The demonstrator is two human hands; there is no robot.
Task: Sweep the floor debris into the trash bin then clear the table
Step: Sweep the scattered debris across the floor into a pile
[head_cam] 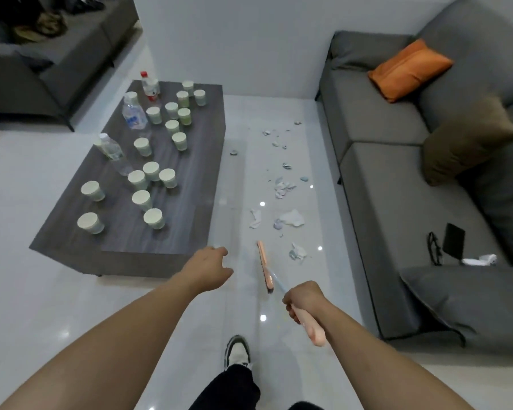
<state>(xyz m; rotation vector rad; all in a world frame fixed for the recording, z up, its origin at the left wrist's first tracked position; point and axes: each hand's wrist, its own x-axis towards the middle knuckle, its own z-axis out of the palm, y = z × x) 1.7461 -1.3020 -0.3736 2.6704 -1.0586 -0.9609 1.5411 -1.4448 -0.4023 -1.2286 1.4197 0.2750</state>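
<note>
Between the table (190,173) and the grey sofa (397,187), scraps of paper (285,187) lie scattered on the white floor (27,291). The right hand (304,300) grips the pink handle of a broom (265,267), whose head rests on the floor near the scraps. The left hand (211,269) holds nothing, its fingers loosely curled, and many paper cups (153,218) and bottles (134,112) stand on the table.

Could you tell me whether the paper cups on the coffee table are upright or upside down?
Upside down: each paper cup shows a flat closed base on top, wider toward the coffee table.

Your right hand (301,300) is hiding the middle of the broom handle (313,329); the sofa (397,179) is running past the right edge; floor debris (283,184) is blurring into unidentifiable scraps.
</note>
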